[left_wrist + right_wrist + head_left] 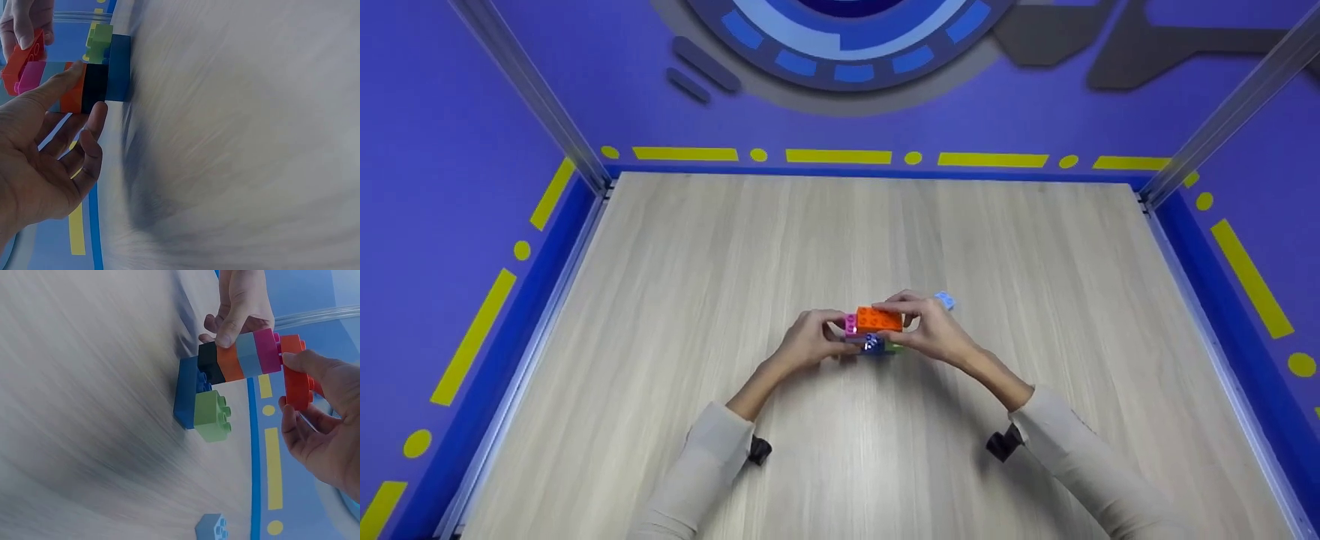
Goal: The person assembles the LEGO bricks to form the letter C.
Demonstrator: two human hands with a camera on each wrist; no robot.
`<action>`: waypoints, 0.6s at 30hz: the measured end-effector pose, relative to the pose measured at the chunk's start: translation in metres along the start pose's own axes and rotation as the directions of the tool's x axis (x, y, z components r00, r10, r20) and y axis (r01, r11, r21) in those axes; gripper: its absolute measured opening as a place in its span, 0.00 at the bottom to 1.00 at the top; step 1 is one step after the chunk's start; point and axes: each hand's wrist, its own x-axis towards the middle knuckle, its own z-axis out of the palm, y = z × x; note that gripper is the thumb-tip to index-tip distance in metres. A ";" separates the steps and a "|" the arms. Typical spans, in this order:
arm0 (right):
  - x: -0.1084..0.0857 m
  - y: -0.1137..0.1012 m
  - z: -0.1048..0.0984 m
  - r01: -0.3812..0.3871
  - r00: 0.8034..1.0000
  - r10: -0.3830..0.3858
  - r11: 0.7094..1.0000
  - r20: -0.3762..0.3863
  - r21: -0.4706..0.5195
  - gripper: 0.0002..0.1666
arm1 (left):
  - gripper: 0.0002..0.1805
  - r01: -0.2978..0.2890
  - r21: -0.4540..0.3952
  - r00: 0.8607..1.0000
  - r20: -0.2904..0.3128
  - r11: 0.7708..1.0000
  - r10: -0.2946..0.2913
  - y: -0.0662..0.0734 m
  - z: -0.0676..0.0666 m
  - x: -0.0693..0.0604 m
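A tower of toy building blocks stands on the table. Its long blue block (pixel 185 396) lies at the bottom, bearing a light green block (pixel 207 417) at one end and a column at the other. Upward, that column runs black (pixel 207 360), orange (pixel 230 364), grey-blue (pixel 248 354) and pink (pixel 266 352). My left hand (pixel 808 339) grips the column about its lower orange block, thumb on one side. With thumb and fingers, my right hand (pixel 934 330) pinches a long red-orange block (pixel 879 320) at the pink block's studs, overhanging toward the green side. Whether it is fully seated I cannot tell.
A loose light blue block (pixel 945 301) sits on the wooden table (pixel 735 247), just beyond the right hand. Blue-purple panels (pixel 585 90) with yellow marks and metal posts bound the table at the back and sides.
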 end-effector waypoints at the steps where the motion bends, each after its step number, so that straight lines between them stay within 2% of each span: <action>1: 0.001 0.000 0.000 -0.001 1.000 0.002 1.000 0.006 -0.010 0.24 | 0.17 0.001 0.005 1.000 -0.005 1.000 -0.001 0.000 0.000 0.000; 10: 0.009 -0.004 -0.009 0.017 0.995 -0.005 0.992 0.095 -0.127 0.26 | 0.17 0.002 0.062 1.000 -0.015 0.998 -0.002 0.001 0.000 -0.001; 14: 0.012 -0.006 -0.010 0.016 0.992 0.000 0.992 0.128 -0.124 0.27 | 0.17 0.004 0.056 1.000 -0.021 0.998 -0.003 0.001 0.000 -0.001; 18: 0.011 -0.006 -0.010 0.006 0.993 0.009 0.993 0.118 -0.121 0.27 | 0.19 0.008 0.058 1.000 -0.014 0.998 -0.007 0.002 0.001 0.000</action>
